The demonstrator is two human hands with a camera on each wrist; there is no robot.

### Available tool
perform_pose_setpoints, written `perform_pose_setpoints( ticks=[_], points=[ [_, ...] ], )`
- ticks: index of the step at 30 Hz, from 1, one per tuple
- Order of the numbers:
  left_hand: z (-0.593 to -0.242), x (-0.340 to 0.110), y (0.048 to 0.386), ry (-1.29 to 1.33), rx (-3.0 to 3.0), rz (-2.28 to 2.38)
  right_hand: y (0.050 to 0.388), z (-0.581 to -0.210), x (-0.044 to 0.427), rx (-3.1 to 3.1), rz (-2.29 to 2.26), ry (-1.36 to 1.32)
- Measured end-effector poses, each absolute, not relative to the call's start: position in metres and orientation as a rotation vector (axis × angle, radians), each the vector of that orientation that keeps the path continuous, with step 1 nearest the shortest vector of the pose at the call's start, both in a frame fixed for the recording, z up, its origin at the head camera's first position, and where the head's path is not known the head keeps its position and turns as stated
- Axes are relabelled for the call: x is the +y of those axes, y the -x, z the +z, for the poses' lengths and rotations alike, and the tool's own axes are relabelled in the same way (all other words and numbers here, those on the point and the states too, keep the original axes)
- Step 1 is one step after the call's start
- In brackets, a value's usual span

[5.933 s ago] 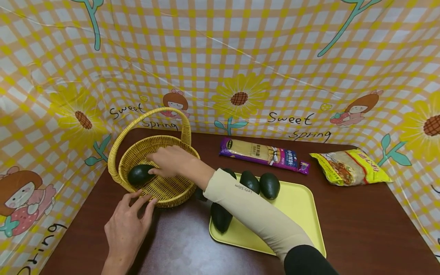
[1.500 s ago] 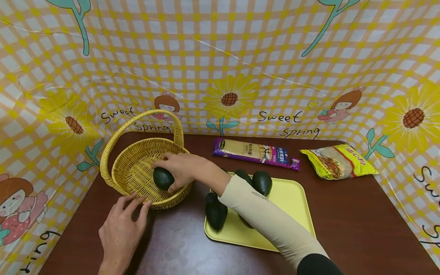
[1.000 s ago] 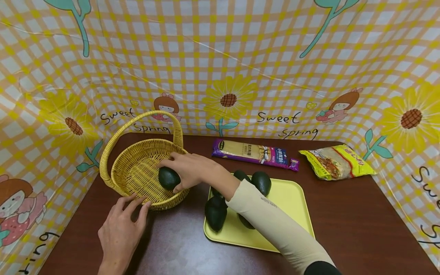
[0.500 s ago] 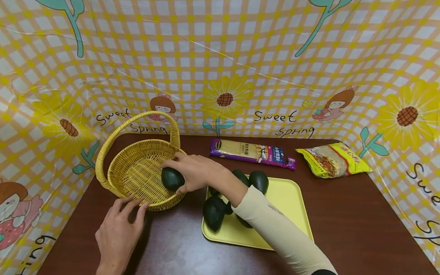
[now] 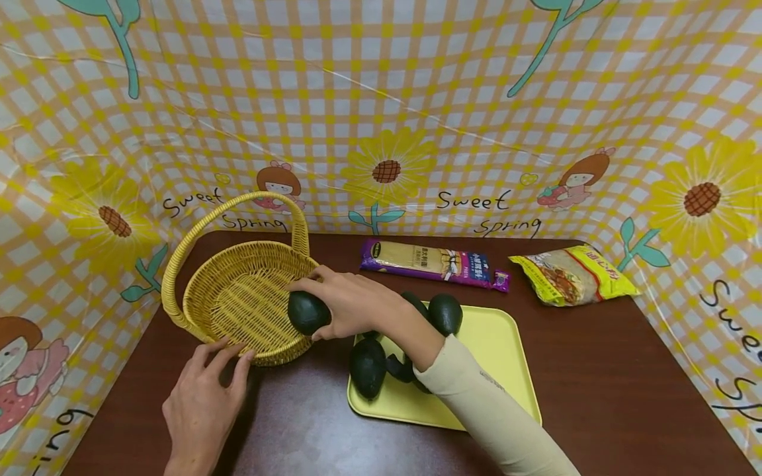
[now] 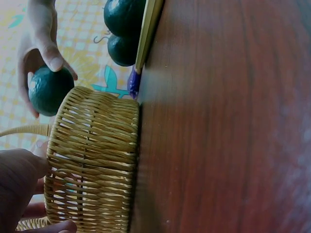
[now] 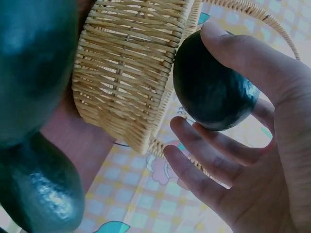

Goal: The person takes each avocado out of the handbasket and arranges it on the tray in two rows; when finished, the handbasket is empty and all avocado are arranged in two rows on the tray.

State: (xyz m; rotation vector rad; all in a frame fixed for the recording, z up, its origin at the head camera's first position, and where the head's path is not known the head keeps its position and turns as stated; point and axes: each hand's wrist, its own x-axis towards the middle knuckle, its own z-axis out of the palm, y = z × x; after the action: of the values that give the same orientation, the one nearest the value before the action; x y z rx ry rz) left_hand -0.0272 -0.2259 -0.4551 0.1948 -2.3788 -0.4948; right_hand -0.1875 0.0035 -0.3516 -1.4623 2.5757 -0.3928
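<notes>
In the head view my left hand [image 5: 205, 403] holds the near rim of a yellow wicker basket [image 5: 250, 307]; the left wrist view shows its fingers about the basket wall [image 6: 92, 160]. My right hand [image 5: 357, 305] grips a dark green avocado [image 5: 308, 313] over the basket's right rim. In the right wrist view the thumb lies across that avocado [image 7: 214, 82], with the fingers spread on its other side. No other fruit shows inside the basket. Several more avocados [image 5: 368, 367] lie on a yellow tray [image 5: 488, 344], some partly hidden by my right arm.
Behind the tray lies a purple pasta packet [image 5: 425, 261]. A yellow food bag [image 5: 574, 274] lies to the back right. The basket's tall arched handle [image 5: 196, 231] rises at its left and back. A checked cloth [image 5: 381, 99] hangs round the dark table [image 5: 625, 383].
My right hand has taken the avocado up from inside the basket and moved right with it to the rim. My left hand stays at the basket. The head view has shifted slightly.
</notes>
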Motion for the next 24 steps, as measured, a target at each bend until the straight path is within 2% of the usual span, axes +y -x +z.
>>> perform_pose_setpoints(
  ticks=[24],
  points=[
    [-0.457,-0.227,0.028,-0.19,-2.378,-0.506,0.173,-0.361,0.036,2.628,-0.441,1.466]
  ],
)
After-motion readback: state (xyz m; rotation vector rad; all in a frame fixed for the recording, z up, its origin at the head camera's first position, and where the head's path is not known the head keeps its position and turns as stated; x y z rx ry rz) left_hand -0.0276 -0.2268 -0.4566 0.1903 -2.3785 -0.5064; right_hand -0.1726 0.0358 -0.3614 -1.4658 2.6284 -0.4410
